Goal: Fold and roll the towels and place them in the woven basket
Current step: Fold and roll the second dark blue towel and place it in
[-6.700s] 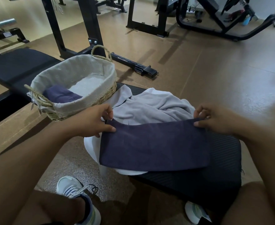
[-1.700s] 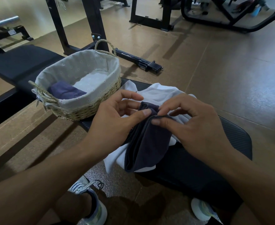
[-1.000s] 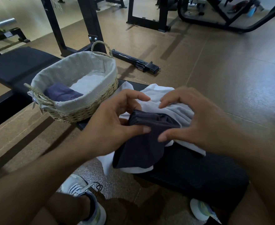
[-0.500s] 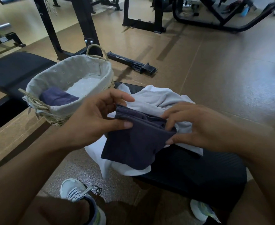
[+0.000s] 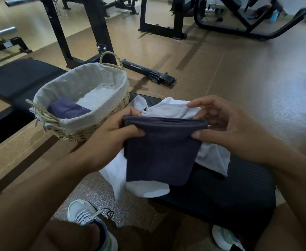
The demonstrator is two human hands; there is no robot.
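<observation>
A folded dark purple towel (image 5: 159,153) hangs in front of me above the black bench pad (image 5: 230,192). My left hand (image 5: 112,138) pinches its top left corner and my right hand (image 5: 226,127) pinches its top right corner, the other fingers spread. Under it a white towel (image 5: 168,109) lies crumpled on the pad. The woven basket (image 5: 94,124), lined with pale cloth, stands at the left on the bench end. A rolled purple towel (image 5: 67,110) lies inside it at the near left.
Another black bench (image 5: 18,77) lies behind the basket. Black gym machine frames (image 5: 98,29) stand on the brown floor beyond, with a black bar piece (image 5: 148,73) lying on the floor. My two sneakers (image 5: 90,223) rest on the floor below the pad.
The purple towel lay spread flat on the white towel, then I gathered and folded it. In the last half second my hands have pulled apart, stretching its top edge level.
</observation>
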